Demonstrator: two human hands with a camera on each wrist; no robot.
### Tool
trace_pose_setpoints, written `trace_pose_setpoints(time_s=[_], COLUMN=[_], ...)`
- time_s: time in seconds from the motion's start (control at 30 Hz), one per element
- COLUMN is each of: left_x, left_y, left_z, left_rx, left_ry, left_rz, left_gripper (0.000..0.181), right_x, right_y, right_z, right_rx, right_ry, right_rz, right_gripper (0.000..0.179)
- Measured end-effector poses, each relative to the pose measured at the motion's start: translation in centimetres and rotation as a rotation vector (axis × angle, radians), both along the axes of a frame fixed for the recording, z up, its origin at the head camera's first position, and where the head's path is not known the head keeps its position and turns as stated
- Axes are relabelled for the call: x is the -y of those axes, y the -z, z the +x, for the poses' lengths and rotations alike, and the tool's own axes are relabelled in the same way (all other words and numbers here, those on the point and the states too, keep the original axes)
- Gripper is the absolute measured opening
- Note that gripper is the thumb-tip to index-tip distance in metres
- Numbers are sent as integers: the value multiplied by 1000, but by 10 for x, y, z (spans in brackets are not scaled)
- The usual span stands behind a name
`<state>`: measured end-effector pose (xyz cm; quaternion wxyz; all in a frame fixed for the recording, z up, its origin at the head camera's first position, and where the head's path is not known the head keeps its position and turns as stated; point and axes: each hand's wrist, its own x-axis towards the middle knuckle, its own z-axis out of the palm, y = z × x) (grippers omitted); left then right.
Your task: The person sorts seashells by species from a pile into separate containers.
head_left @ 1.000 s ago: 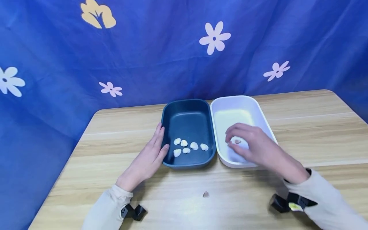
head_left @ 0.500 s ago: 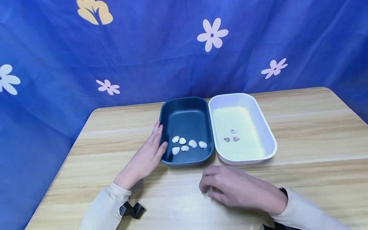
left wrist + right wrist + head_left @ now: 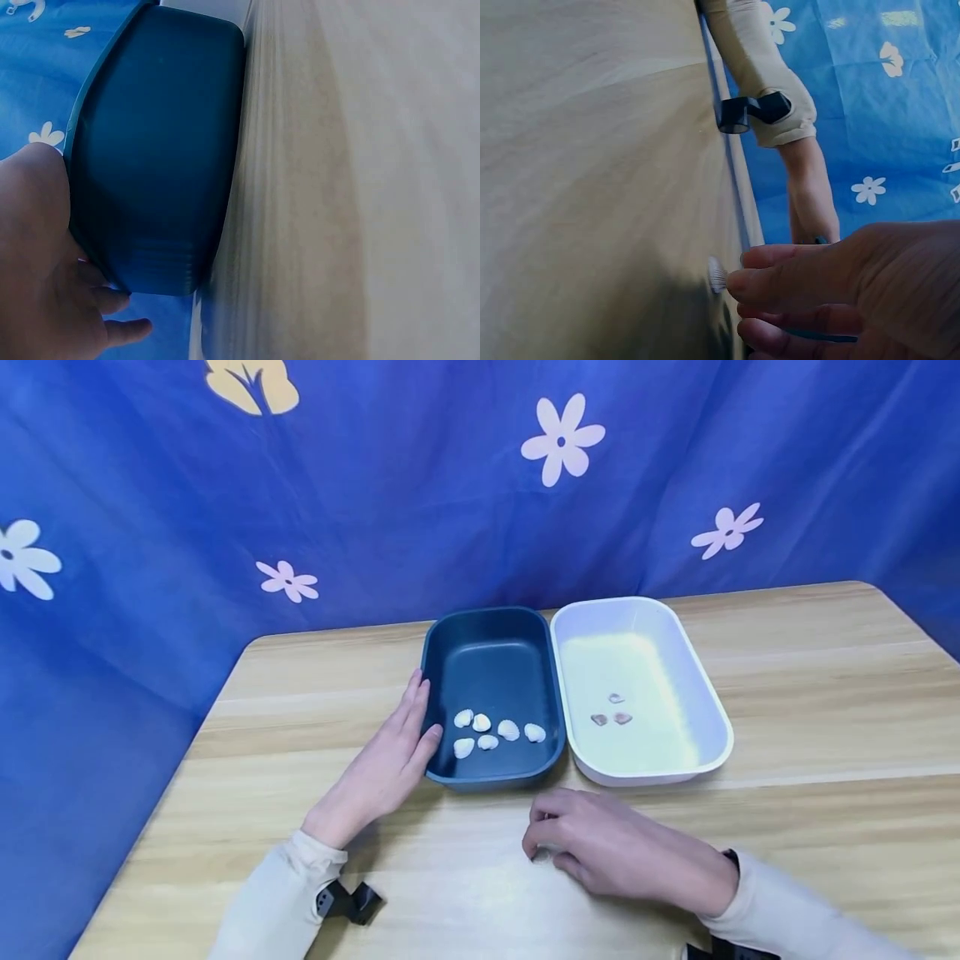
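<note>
My left hand [image 3: 382, 764] lies along the left side of the dark blue tray [image 3: 491, 777], its fingers fairly straight and its thumb at the rim. Inside that tray sit several white ribbed seashells [image 3: 508, 730]. Just in front of the trays, my right hand [image 3: 607, 843] is low over the table, its fingers curled and pinching a small seashell [image 3: 717, 275] at the thumb tip. Most of this shell is hidden by the fingers in the head view. Three small pinkish-brown seashells [image 3: 622, 718] lie in the white tray [image 3: 660, 775].
Both trays stand side by side near the back of the wooden table [image 3: 315, 685]. Behind it hangs a blue curtain [image 3: 420, 510] with flower prints. A small black camera [image 3: 352, 903] is strapped to the left wrist.
My right hand has come out of the white tray, down to the shell on the table, and curled its fingers round it. My left hand has stayed at the blue tray.
</note>
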<state>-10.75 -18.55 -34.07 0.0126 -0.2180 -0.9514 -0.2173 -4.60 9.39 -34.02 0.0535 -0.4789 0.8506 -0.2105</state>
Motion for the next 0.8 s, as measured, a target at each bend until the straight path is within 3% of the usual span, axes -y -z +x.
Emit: trace_pose_setpoints(time_s=[0.3, 0.8], left_x=[-1, -2], left_y=[-2, -3], left_z=[2, 2], left_rx=[18, 49], left_ry=[-14, -28], left_rz=[-15, -15], left_gripper=[61, 62], right_x=[4, 6], right_y=[3, 6], right_z=[1, 0], right_rx=[24, -75], right_ry=[10, 6], right_rz=[13, 47], right_gripper=[28, 8])
